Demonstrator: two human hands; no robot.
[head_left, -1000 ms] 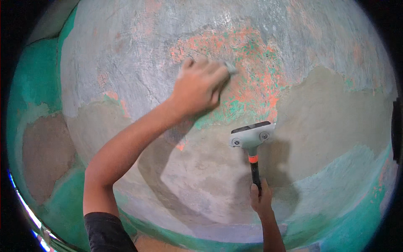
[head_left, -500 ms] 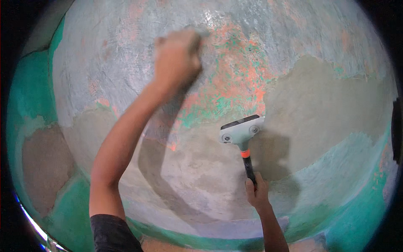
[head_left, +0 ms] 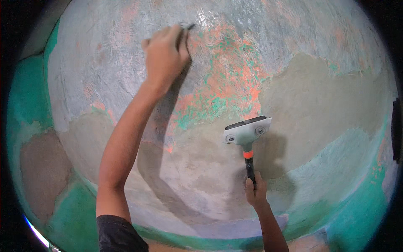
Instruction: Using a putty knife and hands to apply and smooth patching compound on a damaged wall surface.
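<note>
My left hand [head_left: 167, 56] is raised high against the wall [head_left: 323, 105], its fingers closed. A small dark piece [head_left: 192, 26] sticks out beyond the fingertips; the rest of it is hidden in the hand, so I cannot tell its kind. Just right of that hand lies a rough patch of orange and green paint [head_left: 228, 75] amid grey coating. Lower down, my right hand [head_left: 256, 191] is wrapped around the black handle of a scraper [head_left: 247, 133]. Its wide pale head points upward, with a dark strip along the top and an orange band below the head. Whether the scraper touches the wall is unclear.
Bare grey-brown plaster covers the wall's middle and right. Green paint [head_left: 69, 218] shows at the lower left, beside a brown bare patch [head_left: 44, 176]. A dark object [head_left: 396, 130] stands at the far right rim. Shadows of both arms fall on the wall.
My left hand has moved slightly left and up, and the dark piece at its fingertips now shows more clearly. The scraper in my right hand has shifted a little to the right.
</note>
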